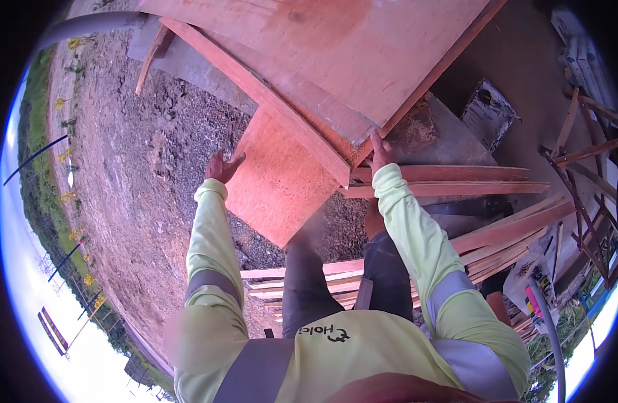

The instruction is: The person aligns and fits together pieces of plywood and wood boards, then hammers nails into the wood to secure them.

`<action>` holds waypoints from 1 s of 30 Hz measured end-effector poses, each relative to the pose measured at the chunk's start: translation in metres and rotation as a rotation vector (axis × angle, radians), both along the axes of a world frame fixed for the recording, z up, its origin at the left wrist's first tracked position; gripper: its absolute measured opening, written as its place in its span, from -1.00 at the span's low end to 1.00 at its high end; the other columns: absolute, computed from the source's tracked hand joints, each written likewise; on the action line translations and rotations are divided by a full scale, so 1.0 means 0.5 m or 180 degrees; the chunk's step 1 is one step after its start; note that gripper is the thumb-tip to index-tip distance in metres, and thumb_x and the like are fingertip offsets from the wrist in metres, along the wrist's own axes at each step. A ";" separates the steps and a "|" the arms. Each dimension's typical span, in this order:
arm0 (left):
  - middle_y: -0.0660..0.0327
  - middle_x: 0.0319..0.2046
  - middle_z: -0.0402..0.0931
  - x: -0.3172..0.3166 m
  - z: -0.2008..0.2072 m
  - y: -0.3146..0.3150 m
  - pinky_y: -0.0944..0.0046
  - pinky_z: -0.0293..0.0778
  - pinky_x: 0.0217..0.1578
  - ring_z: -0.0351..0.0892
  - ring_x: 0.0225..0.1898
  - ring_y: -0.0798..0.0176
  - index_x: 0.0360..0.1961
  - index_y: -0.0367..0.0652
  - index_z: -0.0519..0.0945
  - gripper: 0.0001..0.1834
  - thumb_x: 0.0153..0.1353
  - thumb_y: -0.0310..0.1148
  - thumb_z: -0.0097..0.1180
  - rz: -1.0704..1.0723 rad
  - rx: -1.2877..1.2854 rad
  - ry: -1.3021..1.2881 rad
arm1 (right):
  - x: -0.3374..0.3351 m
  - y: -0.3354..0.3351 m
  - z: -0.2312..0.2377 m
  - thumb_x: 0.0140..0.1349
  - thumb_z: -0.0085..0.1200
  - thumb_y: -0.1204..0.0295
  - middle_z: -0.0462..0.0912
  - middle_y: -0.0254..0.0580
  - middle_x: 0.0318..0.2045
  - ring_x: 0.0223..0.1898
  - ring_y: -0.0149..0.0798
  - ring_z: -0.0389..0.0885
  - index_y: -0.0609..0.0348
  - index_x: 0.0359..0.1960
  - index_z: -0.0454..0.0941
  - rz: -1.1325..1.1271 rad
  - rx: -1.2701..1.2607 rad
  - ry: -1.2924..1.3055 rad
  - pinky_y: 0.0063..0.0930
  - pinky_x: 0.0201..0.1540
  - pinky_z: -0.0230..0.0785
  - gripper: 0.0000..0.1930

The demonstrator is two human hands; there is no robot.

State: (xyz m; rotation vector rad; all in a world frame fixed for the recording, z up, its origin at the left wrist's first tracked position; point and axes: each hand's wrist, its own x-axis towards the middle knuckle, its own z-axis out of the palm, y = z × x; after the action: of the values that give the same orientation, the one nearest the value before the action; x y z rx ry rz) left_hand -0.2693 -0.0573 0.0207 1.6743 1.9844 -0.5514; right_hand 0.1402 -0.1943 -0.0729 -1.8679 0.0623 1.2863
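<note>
My left hand [222,167] is beside the left edge of a small reddish plywood piece [285,174]. Its thumb is spread from the fingers and reaches that edge, and the fingers lie off the board. My right hand [382,153] grips the near corner of a large plywood sheet [363,54], thumb on top and the other fingers partly hidden. Along the sheet's left side runs a long wooden batten [262,94], which crosses over the top of the small piece. Sawdust lies in the corner where batten and sheet meet.
Reddish planks [450,181] lie to the right, and a stack of boards [510,242] crosses by my legs. A torn dark-and-white bag [489,115] sits on the ground. A wooden frame [588,174] stands far right. Gravel [141,195] covers the left.
</note>
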 end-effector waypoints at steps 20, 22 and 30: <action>0.02 -0.07 0.61 -0.017 -0.141 0.030 0.23 0.49 0.06 0.61 -0.04 0.21 0.12 -0.46 0.38 -0.32 0.04 -0.37 0.44 0.1169 -0.1091 -0.3996 | 0.138 0.105 -0.015 0.01 0.18 -0.29 0.60 0.07 -0.12 -0.24 -0.12 0.65 0.42 -0.06 0.53 0.0917 -0.0724 -0.1446 -0.18 -0.35 0.61 -0.15; 0.07 -0.07 0.61 -0.015 -0.132 0.030 0.24 0.49 0.05 0.61 -0.05 0.26 0.12 -0.39 0.41 -0.37 0.06 -0.41 0.41 0.0972 -0.0999 -0.3597 | 0.140 0.117 -0.009 0.01 0.20 -0.27 0.61 0.06 -0.17 -0.31 -0.11 0.67 0.43 -0.08 0.53 0.0978 -0.0667 -0.1504 -0.24 -0.40 0.62 -0.16; -0.01 -0.10 0.61 0.021 -0.085 0.029 0.32 0.53 0.00 0.63 -0.06 0.21 0.28 -0.45 0.20 -0.16 0.05 -0.45 0.41 0.1112 -0.0827 -0.3310 | 0.142 0.118 0.033 0.11 0.27 -0.04 0.54 0.00 -0.11 -0.15 -0.01 0.60 0.36 0.00 0.42 0.0380 -0.0152 -0.0511 0.08 -0.24 0.57 -0.32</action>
State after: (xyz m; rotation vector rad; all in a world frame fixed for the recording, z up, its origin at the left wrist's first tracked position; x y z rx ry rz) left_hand -0.2588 -0.0427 -0.0218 1.0525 1.2865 0.1845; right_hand 0.2110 -0.1355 -0.0564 -2.0356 -0.1057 1.2186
